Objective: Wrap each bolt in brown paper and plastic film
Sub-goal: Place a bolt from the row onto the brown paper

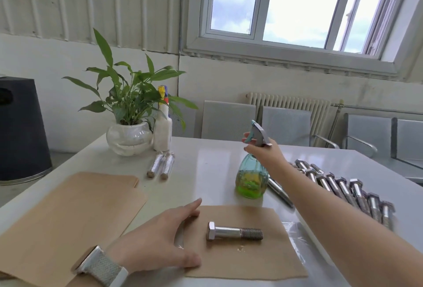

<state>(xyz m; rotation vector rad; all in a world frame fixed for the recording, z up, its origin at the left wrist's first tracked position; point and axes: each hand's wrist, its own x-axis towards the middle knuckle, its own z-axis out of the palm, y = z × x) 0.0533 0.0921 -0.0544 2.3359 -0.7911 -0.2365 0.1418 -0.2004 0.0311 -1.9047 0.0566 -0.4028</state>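
Two foil-shiny wrapped bolts point(161, 165) done; my left hand point(160, 227) lies flat on brown paper sheet point(263, 261), right hand point(263, 149) grips teal glass spray bottle point(251, 179); steel hex bolt point(234, 233) unwrapped, row of bare bolts point(343, 188) waits

No legible txt, labels or nos. anywhere.

This looks like a plain office or meeting room used for light packing work: a glossy white table point(206, 167) with a row of metal chairs point(286, 124) behind it, a ribbed radiator point(290, 103) under a wide window point(297, 7), corrugated wall panelling point(91, 3), and a potted plant point(128, 113) in a glass bowl.
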